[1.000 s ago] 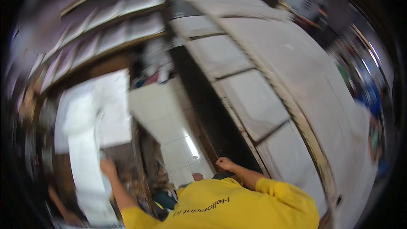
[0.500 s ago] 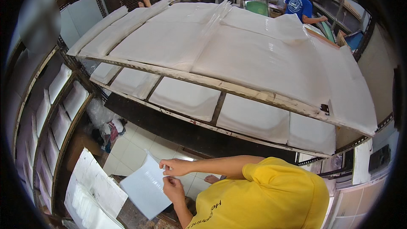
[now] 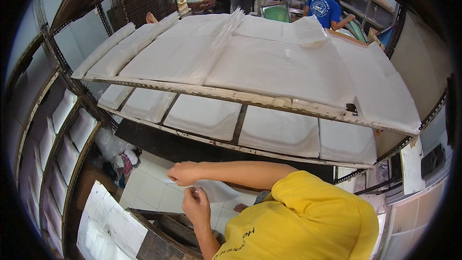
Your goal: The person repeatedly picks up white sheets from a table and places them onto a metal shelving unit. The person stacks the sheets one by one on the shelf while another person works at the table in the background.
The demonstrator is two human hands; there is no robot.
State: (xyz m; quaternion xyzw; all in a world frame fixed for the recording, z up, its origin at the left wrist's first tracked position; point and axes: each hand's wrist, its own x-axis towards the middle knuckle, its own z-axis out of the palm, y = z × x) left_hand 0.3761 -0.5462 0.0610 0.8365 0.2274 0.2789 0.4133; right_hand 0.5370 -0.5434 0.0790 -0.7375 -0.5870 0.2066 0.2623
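A thin, see-through plastic sheet (image 3: 219,190) hangs low over the floor, partly hidden behind my right forearm. My right hand (image 3: 182,173) is closed in a fist around its upper edge, and a small pale corner pokes out beside the knuckles. Just below it, my left hand (image 3: 195,203) has thumb and fingers pinched together at the sheet's edge. Both arms come out of my yellow shirt. To the left of my hands lies a stack of clear plastic sheets (image 3: 103,240) by a stained white board (image 3: 113,207), next to a worn wooden bench (image 3: 161,245).
A long metal-framed rack (image 3: 269,100) spreads across the far side, piled with plastic sheets on two levels. More sheet stacks fill a shelf unit (image 3: 72,135) at left. Cloth and plastic (image 3: 127,161) lie on the tiled floor. Two people stand beyond the rack.
The plastic sheet has swung from left of my hands to behind my right forearm, uncovering the bench. My right hand has moved slightly left and up, and its fingers have closed into a fist.
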